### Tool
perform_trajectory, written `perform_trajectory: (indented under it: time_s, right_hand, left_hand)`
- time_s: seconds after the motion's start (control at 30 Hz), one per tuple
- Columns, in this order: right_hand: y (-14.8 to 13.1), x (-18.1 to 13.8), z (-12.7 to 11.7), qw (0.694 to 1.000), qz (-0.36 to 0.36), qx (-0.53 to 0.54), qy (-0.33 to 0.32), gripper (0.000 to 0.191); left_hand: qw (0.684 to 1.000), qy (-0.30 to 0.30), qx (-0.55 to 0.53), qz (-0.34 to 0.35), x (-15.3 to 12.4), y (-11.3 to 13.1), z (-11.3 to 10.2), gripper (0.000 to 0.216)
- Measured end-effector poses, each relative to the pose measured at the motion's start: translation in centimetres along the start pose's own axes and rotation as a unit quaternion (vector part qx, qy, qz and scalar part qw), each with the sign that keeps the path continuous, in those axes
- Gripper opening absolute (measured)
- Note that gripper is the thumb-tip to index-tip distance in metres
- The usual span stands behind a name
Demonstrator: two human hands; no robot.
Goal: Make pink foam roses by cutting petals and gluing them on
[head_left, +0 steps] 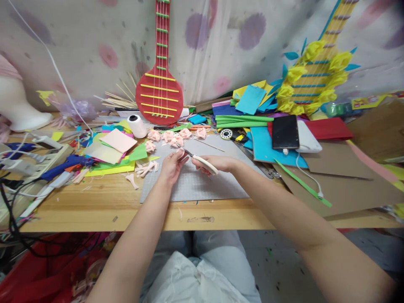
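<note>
My right hand (222, 163) grips a pair of scissors (206, 164) with cream-white handles, their blades pointing up and left. Close to the blade tips is my left hand (172, 167), its fingers pinched together. Whatever those fingers hold is too small and too hidden to name. Both hands are over a grey cutting mat (195, 190). Just beyond them, several pale pink paper roses (185, 133) lie along the mat's far edge. Left of my left hand, loose pink paper petals (147, 168) are scattered on the mat's edge and the wooden table (94, 210).
A red paper-covered lute shape (159, 97) leans at the back, near a white thread spool (136, 126). A yellow one with flowers (311, 86) stands right. Blue glue guns (67, 164) and a power strip lie left. A phone (285, 132) and cardboard (341, 185) lie right.
</note>
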State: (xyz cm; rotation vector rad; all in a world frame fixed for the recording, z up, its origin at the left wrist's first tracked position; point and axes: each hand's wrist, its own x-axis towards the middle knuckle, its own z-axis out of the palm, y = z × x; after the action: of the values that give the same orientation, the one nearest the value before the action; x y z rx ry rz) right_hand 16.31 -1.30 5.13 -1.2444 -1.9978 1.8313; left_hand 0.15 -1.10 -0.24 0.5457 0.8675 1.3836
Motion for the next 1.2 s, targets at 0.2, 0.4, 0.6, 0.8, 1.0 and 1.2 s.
perform_trajectory:
  time_s: [0.2, 0.4, 0.6, 0.8, 1.0, 1.2]
  right_hand:
    - [0.2, -0.2, -0.1, 1.000, -0.009, -0.021, 0.017, 0.040]
    - [0.9, 0.2, 0.0, 0.999, -0.019, -0.010, 0.035, 0.045]
    - [1.5, 0.3, -0.1, 0.999, -0.033, -0.010, 0.043, 0.048]
    - [1.7, -0.1, -0.2, 0.998, -0.027, 0.001, 0.052, 0.049]
    - [1.6, 0.2, -0.6, 0.973, -0.040, 0.069, 0.216, 0.042]
    - [2.3, 2.1, -0.5, 0.940, -0.139, 0.079, 0.303, 0.034]
  left_hand:
    - [1.000, 0.005, -0.008, -0.007, 0.0, 0.0, 0.1, 0.014]
    - [1.000, 0.018, -0.009, -0.006, -0.1, 0.2, 0.3, 0.011]
    - [1.000, 0.010, -0.013, -0.008, -0.2, 0.1, 0.2, 0.006]
    - [1.000, 0.019, -0.011, -0.008, 0.0, 0.2, 0.1, 0.007]
    - [1.000, 0.029, -0.001, -0.005, -0.2, 0.0, 0.3, 0.018]
    - [0.998, -0.019, 0.062, 0.012, -0.5, -1.4, 0.8, 0.028]
